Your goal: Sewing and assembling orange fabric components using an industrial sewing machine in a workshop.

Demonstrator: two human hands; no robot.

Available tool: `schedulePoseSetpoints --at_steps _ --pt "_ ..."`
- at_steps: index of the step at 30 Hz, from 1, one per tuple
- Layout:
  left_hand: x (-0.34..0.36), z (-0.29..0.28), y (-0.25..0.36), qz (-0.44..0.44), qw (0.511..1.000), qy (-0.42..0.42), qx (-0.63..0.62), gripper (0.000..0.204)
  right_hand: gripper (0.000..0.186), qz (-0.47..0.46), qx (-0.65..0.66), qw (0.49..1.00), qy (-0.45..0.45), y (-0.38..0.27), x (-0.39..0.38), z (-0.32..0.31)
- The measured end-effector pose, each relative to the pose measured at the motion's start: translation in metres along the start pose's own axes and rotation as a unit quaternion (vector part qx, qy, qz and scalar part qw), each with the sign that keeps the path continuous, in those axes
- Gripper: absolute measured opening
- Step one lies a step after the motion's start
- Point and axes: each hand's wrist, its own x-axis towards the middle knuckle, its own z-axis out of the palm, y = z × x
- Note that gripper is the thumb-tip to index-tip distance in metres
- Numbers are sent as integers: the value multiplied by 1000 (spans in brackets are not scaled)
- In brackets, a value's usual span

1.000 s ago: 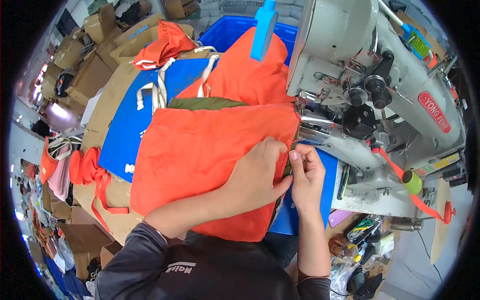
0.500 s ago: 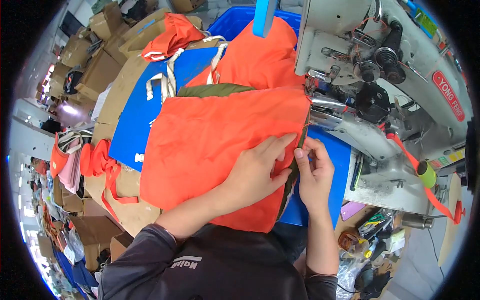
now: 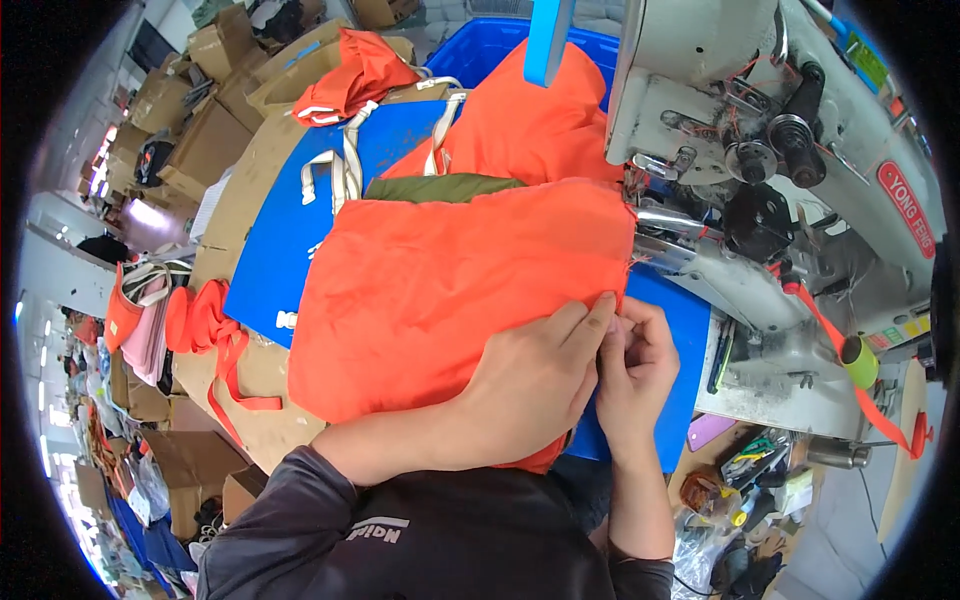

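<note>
An orange fabric piece (image 3: 440, 290) with an olive green layer (image 3: 445, 187) beneath it lies spread in front of me. Its right edge runs up to the metal presser and binding parts (image 3: 665, 225) of a sewing machine. My left hand (image 3: 535, 365) lies over the lower right of the fabric, fingers closed at the edge, thumb hidden. Right beside it, my right hand (image 3: 640, 370) pinches the same edge between thumb and curled fingers. Where the two hands meet, their fingertips partly cover the edge. Loose orange threads hang just above them.
The grey sewing machine (image 3: 840, 230) fills the right side, with orange tape (image 3: 820, 320) running through it. Behind the fabric are white straps (image 3: 350, 150), a blue board (image 3: 270, 240) and a blue bin (image 3: 480, 38). Cardboard boxes (image 3: 205, 150) stand at left. A bottle (image 3: 708, 493) sits lower right.
My left hand has slid toward the right edge and its fingers have closed there, covering the olive strip that showed before. My right hand still pinches the edge. The view has shifted slightly.
</note>
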Motion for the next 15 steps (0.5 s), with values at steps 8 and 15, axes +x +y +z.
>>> schedulePoseSetpoints --at_steps 8,15 --pt "21 -5 0 -8 1000 -21 -3 46 9 11 64 998 13 -2 21 2" --pt "37 -7 -15 -5 998 -13 -55 45 10 10 41 999 6 -6 37 3"
